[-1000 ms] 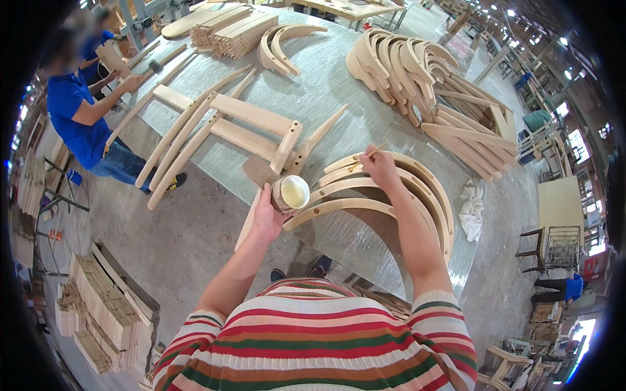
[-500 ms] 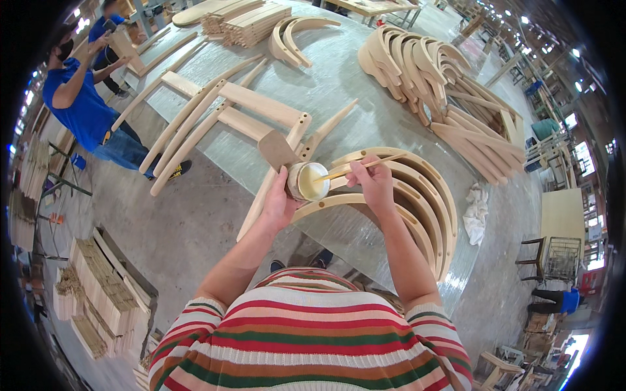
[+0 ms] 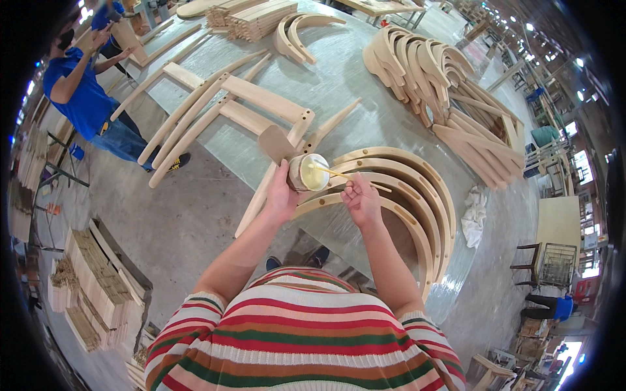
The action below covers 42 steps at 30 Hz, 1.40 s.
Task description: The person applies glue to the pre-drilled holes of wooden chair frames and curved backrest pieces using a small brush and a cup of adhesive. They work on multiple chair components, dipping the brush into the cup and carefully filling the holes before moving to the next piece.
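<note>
My left hand [image 3: 282, 193] is wrapped round a small cup [image 3: 297, 174] of pale yellow, glue-like paste, tilted so that its mouth faces right. Pinched in my right hand [image 3: 362, 201] is a thin wooden stick [image 3: 340, 173], its tip in the paste. Just beyond and beside my right hand lie several curved wooden pieces [image 3: 427, 189], nested in arcs, with slots and holes along their edges. A wooden frame [image 3: 264, 99] with long legs and crosspieces lies past my left hand. A flat brownish paddle-shaped piece [image 3: 275, 143] stands right behind the cup.
The work table [image 3: 339, 72] has a shiny, film-like top. Stacked curved parts [image 3: 417, 62] and slats [image 3: 254, 19] lie farther back, and a crumpled white cloth [image 3: 474, 215] is at the right. A person in blue [image 3: 78, 98] stands at the left. Boards [image 3: 104, 287] are piled lower left.
My right hand has moved down and a little left, so the stick now slants down from the cup to it. The left hand still holds the cup in nearly the same place.
</note>
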### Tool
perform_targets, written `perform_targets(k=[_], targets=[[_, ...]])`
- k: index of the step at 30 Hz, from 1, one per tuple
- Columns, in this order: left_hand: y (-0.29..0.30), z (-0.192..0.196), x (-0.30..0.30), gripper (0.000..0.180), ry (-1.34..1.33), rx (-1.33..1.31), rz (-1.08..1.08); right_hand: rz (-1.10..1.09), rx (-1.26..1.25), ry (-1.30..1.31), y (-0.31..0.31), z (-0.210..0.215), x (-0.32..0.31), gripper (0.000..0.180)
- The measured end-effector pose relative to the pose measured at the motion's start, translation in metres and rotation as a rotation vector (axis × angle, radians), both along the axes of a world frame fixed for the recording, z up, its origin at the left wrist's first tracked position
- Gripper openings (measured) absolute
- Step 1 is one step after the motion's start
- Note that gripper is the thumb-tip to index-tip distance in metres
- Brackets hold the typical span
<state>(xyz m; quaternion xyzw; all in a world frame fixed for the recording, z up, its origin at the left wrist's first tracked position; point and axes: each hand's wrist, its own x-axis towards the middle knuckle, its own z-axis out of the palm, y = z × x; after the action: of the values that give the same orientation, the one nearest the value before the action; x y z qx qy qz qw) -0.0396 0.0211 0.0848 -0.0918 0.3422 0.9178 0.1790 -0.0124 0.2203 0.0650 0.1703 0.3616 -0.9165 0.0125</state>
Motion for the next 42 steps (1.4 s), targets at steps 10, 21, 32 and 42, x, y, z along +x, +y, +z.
perform_targets(k=[10,21,32,42], targets=[[-0.033,-0.038,0.005,0.049,-0.129,-0.029,0.092,0.017,1.252,0.371,0.016,0.05,-0.017,0.017],[-0.054,-0.044,0.015,0.05,-0.176,-0.009,0.135,0.276,1.785,0.572,-0.009,0.036,-0.028,0.021],[-0.055,-0.05,0.014,0.051,-0.145,0.011,0.12,0.306,1.706,0.506,-0.016,0.038,-0.029,0.02],[-0.053,-0.047,0.011,0.043,-0.132,0.01,0.101,0.217,1.706,0.51,-0.016,0.035,-0.027,0.019]])
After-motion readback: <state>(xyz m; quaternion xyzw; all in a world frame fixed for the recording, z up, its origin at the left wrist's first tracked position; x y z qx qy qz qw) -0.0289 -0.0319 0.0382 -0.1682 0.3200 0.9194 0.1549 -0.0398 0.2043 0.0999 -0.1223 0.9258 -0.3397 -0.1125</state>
